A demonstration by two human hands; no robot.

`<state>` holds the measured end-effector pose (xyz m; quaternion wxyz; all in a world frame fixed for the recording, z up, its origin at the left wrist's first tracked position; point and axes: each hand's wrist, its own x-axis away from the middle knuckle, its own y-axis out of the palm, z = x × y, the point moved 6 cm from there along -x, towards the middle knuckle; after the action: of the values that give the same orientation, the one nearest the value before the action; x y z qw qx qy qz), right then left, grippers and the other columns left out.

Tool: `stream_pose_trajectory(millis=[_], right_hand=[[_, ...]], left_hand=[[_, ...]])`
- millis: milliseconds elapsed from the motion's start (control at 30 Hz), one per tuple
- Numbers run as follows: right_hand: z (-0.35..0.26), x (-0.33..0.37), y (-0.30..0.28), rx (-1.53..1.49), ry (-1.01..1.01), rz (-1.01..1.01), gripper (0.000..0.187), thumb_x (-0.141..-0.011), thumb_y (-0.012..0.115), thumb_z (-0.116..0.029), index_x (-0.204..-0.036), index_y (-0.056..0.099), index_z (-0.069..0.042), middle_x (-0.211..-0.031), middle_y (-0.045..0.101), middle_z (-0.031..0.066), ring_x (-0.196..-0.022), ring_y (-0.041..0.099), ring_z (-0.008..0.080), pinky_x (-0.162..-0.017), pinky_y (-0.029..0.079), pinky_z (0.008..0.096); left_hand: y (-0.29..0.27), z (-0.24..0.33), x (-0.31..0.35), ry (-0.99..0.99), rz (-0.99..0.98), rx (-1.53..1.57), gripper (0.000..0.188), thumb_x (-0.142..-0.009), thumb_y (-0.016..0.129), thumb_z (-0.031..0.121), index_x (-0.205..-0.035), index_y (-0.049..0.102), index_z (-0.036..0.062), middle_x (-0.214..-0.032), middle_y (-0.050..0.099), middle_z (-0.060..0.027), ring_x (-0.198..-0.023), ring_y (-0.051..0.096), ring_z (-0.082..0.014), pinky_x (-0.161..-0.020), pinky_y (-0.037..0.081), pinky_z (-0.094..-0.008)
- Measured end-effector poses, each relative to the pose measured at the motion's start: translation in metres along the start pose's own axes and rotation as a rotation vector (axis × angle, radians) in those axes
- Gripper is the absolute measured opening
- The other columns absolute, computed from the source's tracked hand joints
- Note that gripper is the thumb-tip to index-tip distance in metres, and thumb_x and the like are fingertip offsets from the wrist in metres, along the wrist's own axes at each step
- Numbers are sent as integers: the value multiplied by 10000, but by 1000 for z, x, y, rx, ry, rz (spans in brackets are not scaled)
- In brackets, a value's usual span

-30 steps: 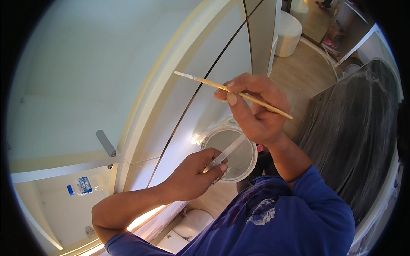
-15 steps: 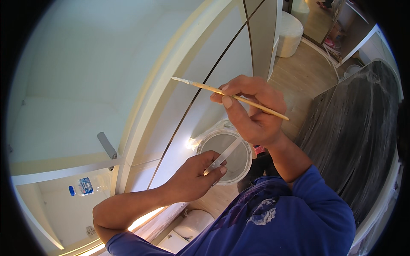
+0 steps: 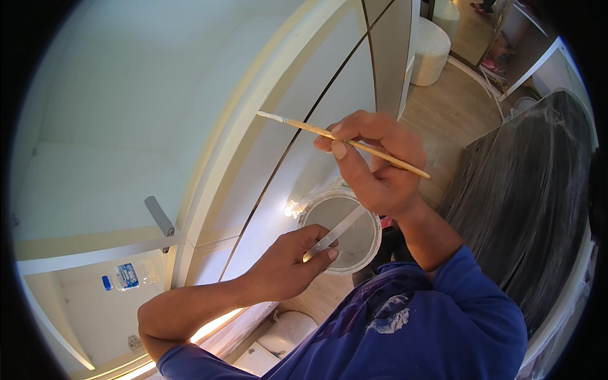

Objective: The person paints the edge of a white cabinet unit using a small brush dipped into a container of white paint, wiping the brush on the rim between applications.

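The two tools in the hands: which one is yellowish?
The thin brush in the right hand: its stick is yellowish, its tip whitish. The strip in the left hand is flat and pale.

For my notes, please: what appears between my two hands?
In the head view, the pale flat strip held by your left hand, with the open bucket behind it.

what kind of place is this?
Looks like an indoor room under renovation, though I can't tell which room. Signs: a slim wooden paintbrush with a whitened tip in the right hand, an open bucket, and plastic sheeting over something large and dark.
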<state>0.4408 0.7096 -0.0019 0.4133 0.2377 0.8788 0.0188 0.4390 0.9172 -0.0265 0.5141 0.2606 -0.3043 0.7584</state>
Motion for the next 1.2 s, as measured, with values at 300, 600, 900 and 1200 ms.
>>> stream_pose_trajectory(millis=[300, 600, 900, 1200], right_hand=[[6, -6, -8, -37, 13, 96, 151, -926, 692, 58, -1076, 679, 39, -900, 774, 146, -812, 756, 157, -724, 589, 268], [8, -6, -7, -18, 14, 77, 136, -926, 690, 55, -1061, 685, 35, -901, 771, 137, -808, 759, 165, -725, 588, 267], [7, -3, -6, 4, 21, 18, 135, -938, 683, 56, -1072, 677, 43, -911, 770, 134, -844, 772, 175, -759, 605, 280], [9, -7, -12, -16, 29, 81, 140, -936, 688, 55, -1075, 676, 45, -907, 775, 142, -845, 769, 167, -755, 603, 280]], left_hand=[[2, 10, 1, -45, 4, -39, 357, -1095, 598, 301, -1240, 643, -23, -1070, 707, -168, -1007, 650, -227, -915, 512, -393], [0, 9, 1, -38, 15, -55, 361, -1091, 602, 305, -1251, 644, -16, -1071, 705, -177, -992, 645, -238, -896, 509, -401], [0, 2, 2, -13, 11, -35, 345, -1095, 606, 298, -1241, 648, -12, -1049, 711, -171, -945, 647, -227, -854, 512, -402], [1, 4, 1, -19, 15, -46, 350, -1094, 610, 287, -1253, 647, -23, -1074, 716, -182, -1004, 656, -244, -915, 512, -407]])
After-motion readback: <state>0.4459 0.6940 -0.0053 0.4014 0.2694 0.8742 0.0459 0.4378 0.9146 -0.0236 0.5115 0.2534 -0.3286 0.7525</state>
